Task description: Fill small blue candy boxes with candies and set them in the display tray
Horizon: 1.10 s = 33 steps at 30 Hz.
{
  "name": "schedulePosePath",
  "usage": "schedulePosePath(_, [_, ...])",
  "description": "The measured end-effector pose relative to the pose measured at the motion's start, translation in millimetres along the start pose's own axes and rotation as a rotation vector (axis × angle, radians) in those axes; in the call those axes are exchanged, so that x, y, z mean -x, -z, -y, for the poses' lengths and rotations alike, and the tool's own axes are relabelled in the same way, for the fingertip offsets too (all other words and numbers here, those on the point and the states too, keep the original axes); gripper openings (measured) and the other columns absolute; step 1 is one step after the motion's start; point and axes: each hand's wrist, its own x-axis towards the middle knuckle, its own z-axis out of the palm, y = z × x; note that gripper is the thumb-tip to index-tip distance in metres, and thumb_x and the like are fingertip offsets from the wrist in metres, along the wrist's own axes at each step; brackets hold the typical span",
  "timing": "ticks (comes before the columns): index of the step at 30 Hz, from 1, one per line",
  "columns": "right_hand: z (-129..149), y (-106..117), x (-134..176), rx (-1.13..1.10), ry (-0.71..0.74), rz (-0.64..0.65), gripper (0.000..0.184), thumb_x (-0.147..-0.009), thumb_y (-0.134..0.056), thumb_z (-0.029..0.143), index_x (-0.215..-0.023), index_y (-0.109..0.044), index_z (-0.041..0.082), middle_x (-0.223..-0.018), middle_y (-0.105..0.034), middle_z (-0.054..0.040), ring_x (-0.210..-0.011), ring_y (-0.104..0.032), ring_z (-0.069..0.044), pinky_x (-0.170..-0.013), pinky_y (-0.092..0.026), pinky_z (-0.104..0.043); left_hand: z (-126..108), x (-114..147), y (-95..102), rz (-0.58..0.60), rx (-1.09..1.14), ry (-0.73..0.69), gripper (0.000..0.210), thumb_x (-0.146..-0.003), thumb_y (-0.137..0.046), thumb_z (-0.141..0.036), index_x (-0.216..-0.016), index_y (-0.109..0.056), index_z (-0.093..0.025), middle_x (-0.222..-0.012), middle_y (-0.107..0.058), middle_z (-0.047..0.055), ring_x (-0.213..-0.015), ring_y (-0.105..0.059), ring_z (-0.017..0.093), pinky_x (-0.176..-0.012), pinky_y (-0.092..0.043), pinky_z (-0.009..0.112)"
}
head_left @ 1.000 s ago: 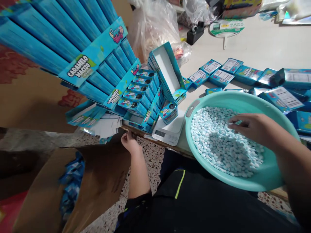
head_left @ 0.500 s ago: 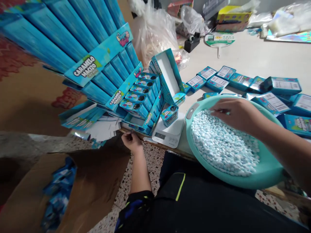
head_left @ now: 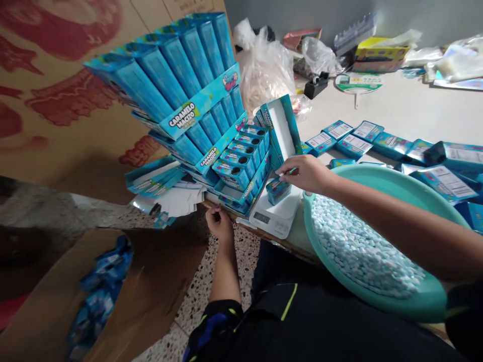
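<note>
My right hand is just above a small blue printed box. Its fingers are pinched, with a pale candy showing at the tips. The box stands on a white digital scale, whose reading is too small to make out. My left hand is curled closed by the table edge, below a display tray of boxes; nothing shows in it. Under my right forearm sits a turquoise basin filled with small white and light-blue candies.
Blue display trays of packets are stacked at left against a large carton. Closed blue boxes lie behind the basin. An open carton of blue packets stands on the floor. Plastic bags and a tape dispenser are farther back.
My right hand has moved left from over the candies in the basin to the small box on the scale. My left hand stays closed by the table edge. The view has shifted.
</note>
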Motion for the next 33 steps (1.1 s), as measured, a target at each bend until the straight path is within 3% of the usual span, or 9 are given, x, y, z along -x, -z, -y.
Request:
schedulePosePath(4, [1,4,3,-0.036,-0.070,-0.004,0.017,-0.081,-0.073,0.020,-0.094,-0.084,0.021,-0.096,-0.079,-0.0050,-0.083,-0.074,-0.021,-0.080,-0.060,-0.033,-4,0,-2.6,-0.065,0.023,0.005,0.013,-0.088,-0.066,-0.029,-0.084,-0.057,-0.020,-0.088,-0.062,0.002,-0.087,-0.065,0.015,-0.084,-0.053,0.031])
schedulePosePath(12, [-4,3,7,-0.077,-0.038,0.020,0.021,-0.085,-0.068,0.018,-0.100,-0.083,0.023,-0.101,-0.079,-0.0047,-0.088,-0.073,-0.021,-0.084,-0.060,-0.035,-10,-1,-8.9,-0.132,0.051,0.029,0.018,-0.085,-0.069,-0.031,-0.080,-0.059,-0.018,-0.083,-0.061,0.000,-0.079,-0.062,0.013,-0.078,-0.050,0.028])
schedulePosePath(16, [-2,4,12,-0.022,0.035,0.027,0.023,-0.090,-0.064,0.018,-0.104,-0.082,0.024,-0.104,-0.079,-0.0054,-0.089,-0.073,-0.021,-0.084,-0.059,-0.035,-14,0,-8.6,-0.132,0.040,0.039,0.019,-0.084,-0.069,-0.033,-0.080,-0.059,-0.018,-0.083,-0.061,0.000,-0.078,-0.061,0.012,-0.074,-0.048,0.027])
schedulePosePath(22, [-1,-1,17,0.090,0.247,0.042,0.029,-0.096,-0.054,0.016,-0.110,-0.080,0.021,-0.115,-0.078,-0.0093,-0.108,-0.073,-0.025,-0.096,-0.057,-0.042,-17,0,-9.1,-0.136,0.026,0.043,0.022,-0.083,-0.069,-0.037,-0.079,-0.057,-0.018,-0.083,-0.060,0.000,-0.079,-0.061,0.013,-0.075,-0.049,0.027])
schedulePosePath(27, [-6,-2,16,0.029,0.270,-0.049,0.027,-0.095,-0.056,0.015,-0.108,-0.078,0.022,-0.121,-0.076,-0.0091,-0.114,-0.071,-0.025,-0.103,-0.056,-0.045,-16,-1,-10.7,-0.149,0.023,0.044,0.027,-0.083,-0.070,-0.041,-0.079,-0.055,-0.019,-0.082,-0.059,0.000,-0.079,-0.061,0.014,-0.076,-0.050,0.030])
schedulePosePath(33, [-14,10,11,-0.011,0.221,-0.101,0.024,-0.093,-0.058,0.018,-0.105,-0.079,0.021,-0.112,-0.074,-0.0112,-0.099,-0.070,-0.023,-0.084,-0.060,-0.037,-13,0,-10.9,-0.134,0.038,0.050,0.027,-0.084,-0.069,-0.042,-0.080,-0.054,-0.019,-0.083,-0.059,0.000,-0.081,-0.062,0.014,-0.080,-0.052,0.031])
